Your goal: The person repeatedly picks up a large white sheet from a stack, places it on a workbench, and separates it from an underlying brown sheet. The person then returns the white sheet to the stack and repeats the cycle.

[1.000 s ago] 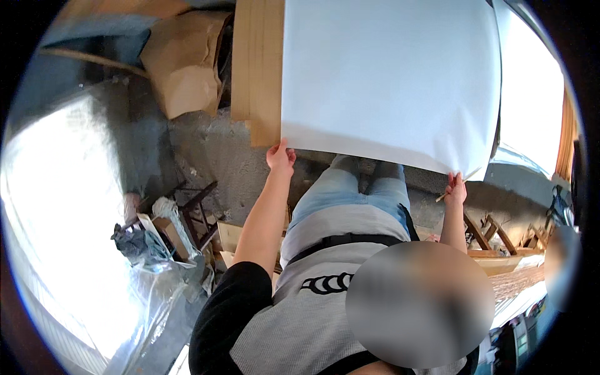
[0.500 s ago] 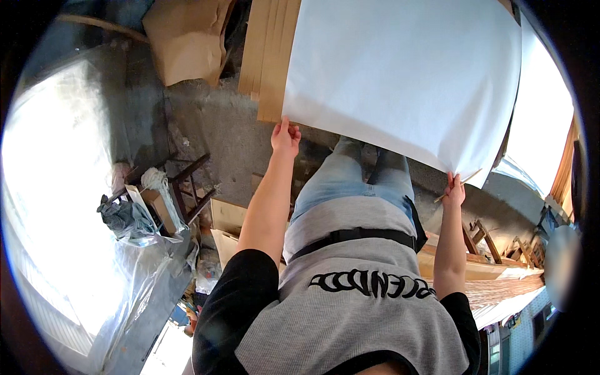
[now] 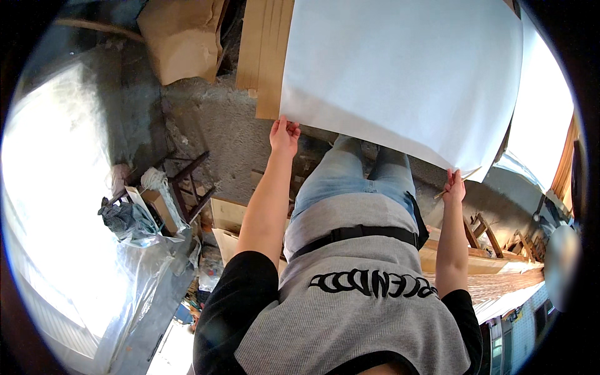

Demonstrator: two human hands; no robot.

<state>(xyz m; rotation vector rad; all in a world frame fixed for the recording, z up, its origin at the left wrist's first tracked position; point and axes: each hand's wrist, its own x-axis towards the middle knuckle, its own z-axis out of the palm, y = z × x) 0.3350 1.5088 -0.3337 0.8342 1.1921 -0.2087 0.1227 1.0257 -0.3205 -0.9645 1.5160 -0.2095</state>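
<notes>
A large white sheet (image 3: 400, 69), which looks like paper, spreads out in front of me over brown boards (image 3: 267, 75) that show along its left side. At its near left corner my left hand (image 3: 285, 135) pinches the edge between thumb and fingers. My right hand (image 3: 454, 185) grips the same near edge further right, close to the right corner. A thin pencil-like stick (image 3: 442, 194) is also held in the right hand and pokes out on both sides of the fingers. What lies under most of the sheet is hidden.
Crumpled brown paper (image 3: 181, 40) lies at the far left. A dark wooden stool frame (image 3: 190, 187) stands left of me beside a dark plastic bag (image 3: 120, 215) and clear plastic film (image 3: 134, 294). Long wooden boards (image 3: 494, 269) lie on my right.
The sheet's near edge and both hands have shifted very slightly; near the right corner the sheet is lifted a little more. Both hands keep their hold.
</notes>
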